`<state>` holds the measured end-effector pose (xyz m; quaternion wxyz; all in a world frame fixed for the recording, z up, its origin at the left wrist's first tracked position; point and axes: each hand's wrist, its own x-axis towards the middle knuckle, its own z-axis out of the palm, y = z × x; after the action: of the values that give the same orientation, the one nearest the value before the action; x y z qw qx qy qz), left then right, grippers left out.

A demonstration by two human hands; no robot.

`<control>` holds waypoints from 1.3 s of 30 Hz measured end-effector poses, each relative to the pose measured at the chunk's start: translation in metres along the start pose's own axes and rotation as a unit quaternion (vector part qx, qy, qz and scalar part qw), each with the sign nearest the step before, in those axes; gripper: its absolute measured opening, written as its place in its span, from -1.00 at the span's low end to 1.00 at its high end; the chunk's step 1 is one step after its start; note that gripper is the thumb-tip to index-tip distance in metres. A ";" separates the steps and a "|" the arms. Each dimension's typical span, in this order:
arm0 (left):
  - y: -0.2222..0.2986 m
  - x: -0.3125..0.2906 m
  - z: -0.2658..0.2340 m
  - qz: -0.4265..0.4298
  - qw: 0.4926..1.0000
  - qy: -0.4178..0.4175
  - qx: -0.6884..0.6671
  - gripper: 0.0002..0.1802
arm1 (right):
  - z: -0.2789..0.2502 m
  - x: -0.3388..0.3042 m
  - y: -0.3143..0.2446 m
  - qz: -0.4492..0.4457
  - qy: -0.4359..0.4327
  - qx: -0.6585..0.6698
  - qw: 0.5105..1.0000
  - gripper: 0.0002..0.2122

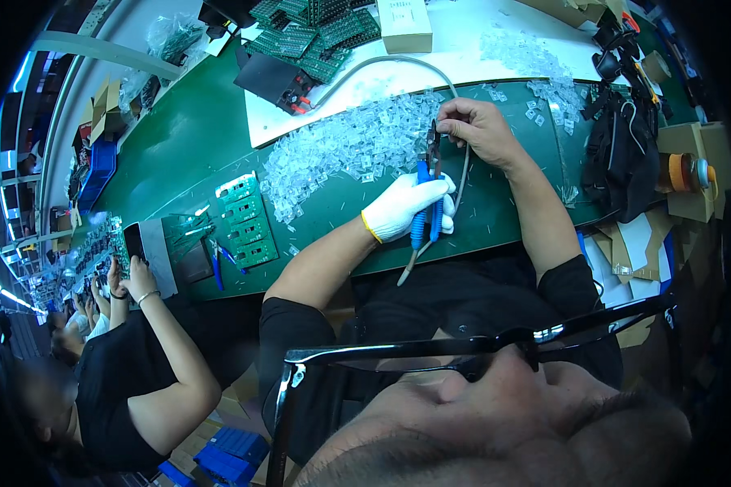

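Observation:
My left hand (410, 204), in a white knit glove with a yellow cuff edge, is closed round the blue handles of a pair of pliers (421, 221). Their dark jaws point away from me. Bare, my right hand (481, 132) has its thumb and fingers pinched together right at the jaw tips. What they pinch is too small to make out. Just left of the jaws spreads a heap of small clear plastic pieces (341, 146). A grey cable (466, 174) passes under my right hand and down beside the pliers.
A black box (272, 81) with red parts stands near stacked green circuit boards (317, 36) and a white carton (404, 26). A green board panel (246, 221) and blue-handled tools (218, 264) lie at left, near a co-worker's arm (175, 349). A black bag (621, 158) sits right.

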<state>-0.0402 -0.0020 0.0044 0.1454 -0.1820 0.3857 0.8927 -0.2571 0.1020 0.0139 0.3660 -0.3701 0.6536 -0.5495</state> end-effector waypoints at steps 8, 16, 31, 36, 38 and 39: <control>-0.002 0.000 -0.007 0.014 0.993 -0.007 -0.116 -0.61 | -0.003 0.005 0.005 0.013 -0.010 0.042 0.999 -0.86; -0.001 0.007 -0.019 0.044 0.978 -0.065 -0.195 -0.38 | -0.014 0.010 0.010 -0.004 0.004 0.052 0.999 -0.81; -0.002 0.012 -0.020 0.039 0.969 -0.111 -0.216 -0.42 | -0.077 0.005 0.015 -0.001 0.203 -0.397 0.895 -0.67; -0.002 0.011 -0.023 0.040 0.971 -0.125 -0.200 -0.35 | -0.071 0.007 0.019 -0.012 0.207 -0.412 0.887 -0.66; -0.003 0.011 -0.023 0.040 0.974 -0.118 -0.191 -0.35 | -0.071 0.007 0.015 -0.028 0.207 -0.385 0.899 -0.65; -0.003 0.012 -0.023 0.040 0.974 -0.118 -0.191 -0.35 | -0.072 0.006 0.013 -0.005 0.221 -0.412 0.884 -0.69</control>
<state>-0.0447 -0.0159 -0.0173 0.1162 -0.0843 0.1954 0.9702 -0.3247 0.1304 0.0097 0.0234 -0.3598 0.8832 -0.2998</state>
